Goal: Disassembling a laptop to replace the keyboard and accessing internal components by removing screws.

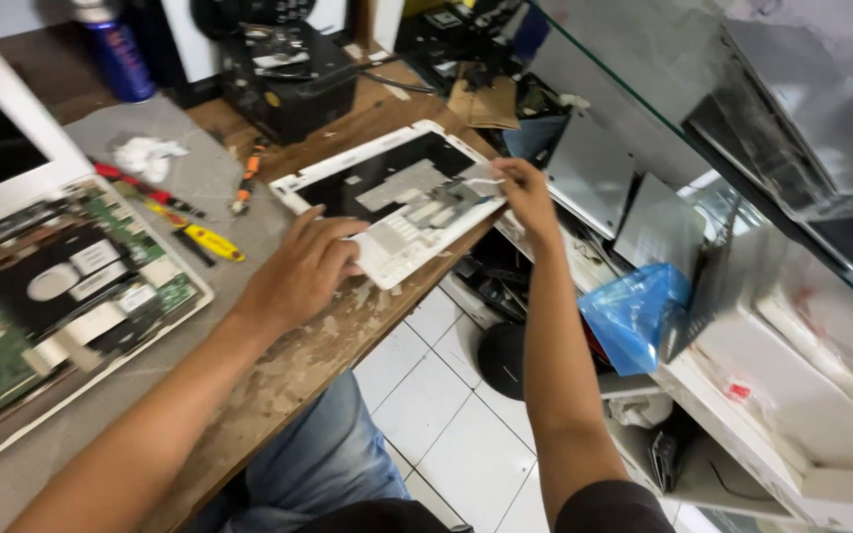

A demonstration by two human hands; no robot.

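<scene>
White laptop cover (pixel 387 197) (underside up) pinned flat by left hand (pixel 298 271); right hand (pixel 523 192) pinches ribbon (pixel 481 181) at far-right edge. Step: freeing it; needs gentle pull.

A single head-worn camera looks steeply down and forward from the seated person's own viewpoint, at close range. The view is tilted, so the counter (pixel 278 375) runs diagonally from lower left to upper centre. Both forearms enter from the bottom edge. Shelving (pixel 742 415) fills the right side, tiled floor (pixel 446 434) the lower centre.
</scene>
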